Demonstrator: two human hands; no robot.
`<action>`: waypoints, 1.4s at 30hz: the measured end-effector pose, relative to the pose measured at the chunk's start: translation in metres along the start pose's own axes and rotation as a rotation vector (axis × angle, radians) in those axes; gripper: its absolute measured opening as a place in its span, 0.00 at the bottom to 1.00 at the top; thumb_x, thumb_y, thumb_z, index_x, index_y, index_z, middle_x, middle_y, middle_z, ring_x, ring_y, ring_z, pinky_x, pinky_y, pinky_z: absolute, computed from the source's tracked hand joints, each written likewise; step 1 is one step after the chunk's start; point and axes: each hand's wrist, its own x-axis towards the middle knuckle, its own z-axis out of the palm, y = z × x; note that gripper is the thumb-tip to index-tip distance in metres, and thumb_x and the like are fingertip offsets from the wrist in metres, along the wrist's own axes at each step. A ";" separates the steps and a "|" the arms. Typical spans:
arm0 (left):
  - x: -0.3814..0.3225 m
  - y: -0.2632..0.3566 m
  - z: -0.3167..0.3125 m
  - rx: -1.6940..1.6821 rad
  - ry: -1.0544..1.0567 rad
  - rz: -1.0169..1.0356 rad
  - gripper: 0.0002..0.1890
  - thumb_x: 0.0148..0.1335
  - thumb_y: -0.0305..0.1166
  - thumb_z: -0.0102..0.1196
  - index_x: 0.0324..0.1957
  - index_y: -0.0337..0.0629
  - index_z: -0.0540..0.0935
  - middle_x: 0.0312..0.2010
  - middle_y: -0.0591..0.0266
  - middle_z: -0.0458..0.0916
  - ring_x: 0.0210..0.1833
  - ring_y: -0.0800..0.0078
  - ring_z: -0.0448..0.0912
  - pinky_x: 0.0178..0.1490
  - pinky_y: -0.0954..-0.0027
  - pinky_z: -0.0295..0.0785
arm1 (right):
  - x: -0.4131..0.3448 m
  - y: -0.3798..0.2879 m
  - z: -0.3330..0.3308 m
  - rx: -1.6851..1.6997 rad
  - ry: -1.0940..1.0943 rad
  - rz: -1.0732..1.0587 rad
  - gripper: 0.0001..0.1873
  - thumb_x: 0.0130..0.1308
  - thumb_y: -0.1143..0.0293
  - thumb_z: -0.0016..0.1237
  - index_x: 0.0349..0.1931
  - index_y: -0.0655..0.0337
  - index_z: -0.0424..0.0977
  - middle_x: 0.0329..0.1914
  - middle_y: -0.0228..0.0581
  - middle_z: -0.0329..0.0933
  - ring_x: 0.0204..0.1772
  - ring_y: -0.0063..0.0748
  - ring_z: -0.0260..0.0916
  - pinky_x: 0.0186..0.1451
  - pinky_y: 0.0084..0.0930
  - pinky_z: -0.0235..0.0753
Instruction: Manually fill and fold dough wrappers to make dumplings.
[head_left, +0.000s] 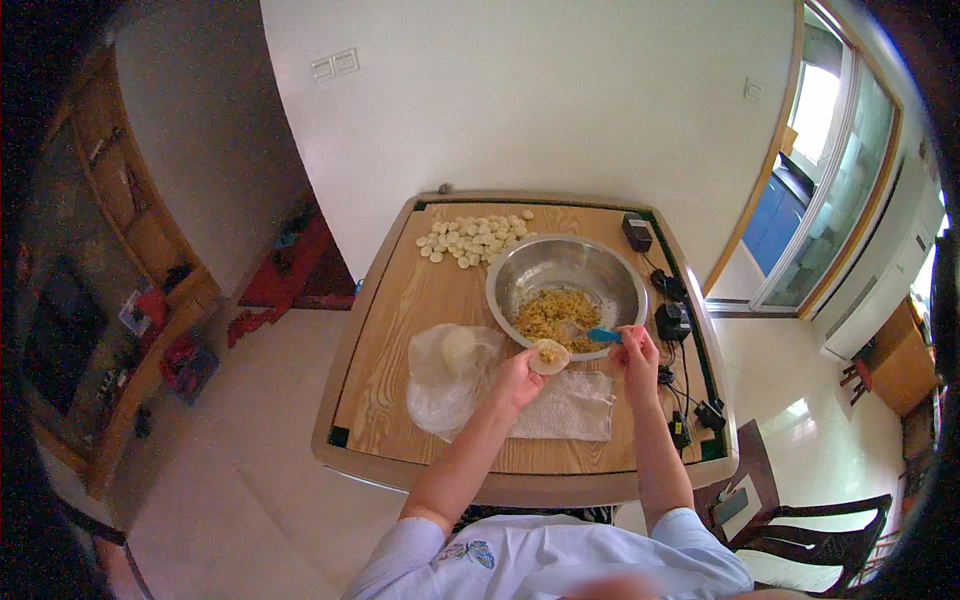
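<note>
My left hand holds a round dough wrapper with some yellowish filling on it, at the near rim of a large steel bowl. Crumbly yellow-brown filling lies in the bowl. My right hand grips a utensil with a blue handle, its far end down at the filling. A clear plastic bag with a pale round mass, perhaps dough wrappers, lies left of my left hand. Under my hands a light cloth is spread on the wooden table.
Many small pale dough rounds are heaped at the table's back left. Black power adapters and cables run along its right side. A dark wooden chair stands at the lower right, and a white wall rises behind the table.
</note>
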 end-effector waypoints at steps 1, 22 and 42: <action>0.001 0.000 0.000 -0.043 -0.005 0.008 0.18 0.62 0.32 0.37 0.50 0.29 0.65 0.49 0.50 0.70 0.51 0.60 0.70 0.54 0.62 0.68 | -0.008 -0.004 0.006 -0.066 -0.090 -0.067 0.07 0.62 0.68 0.41 0.35 0.62 0.68 0.17 0.31 0.68 0.19 0.18 0.63 0.21 0.14 0.63; -0.030 -0.021 -0.019 0.155 -0.064 -0.116 0.20 0.63 0.33 0.34 0.51 0.26 0.63 0.49 0.44 0.69 0.51 0.55 0.70 0.56 0.61 0.65 | 0.000 0.036 -0.003 -0.812 -0.234 -0.342 0.07 0.55 0.79 0.44 0.36 0.64 0.69 0.25 0.33 0.68 0.25 0.20 0.63 0.29 0.17 0.65; -0.026 -0.030 -0.058 0.114 -0.041 -0.157 0.19 0.62 0.35 0.40 0.48 0.28 0.66 0.47 0.43 0.70 0.49 0.50 0.72 0.54 0.57 0.68 | -0.051 0.105 -0.011 -0.536 0.069 -0.276 0.19 0.54 0.81 0.42 0.48 0.60 0.62 0.26 0.28 0.62 0.29 0.16 0.60 0.33 0.13 0.64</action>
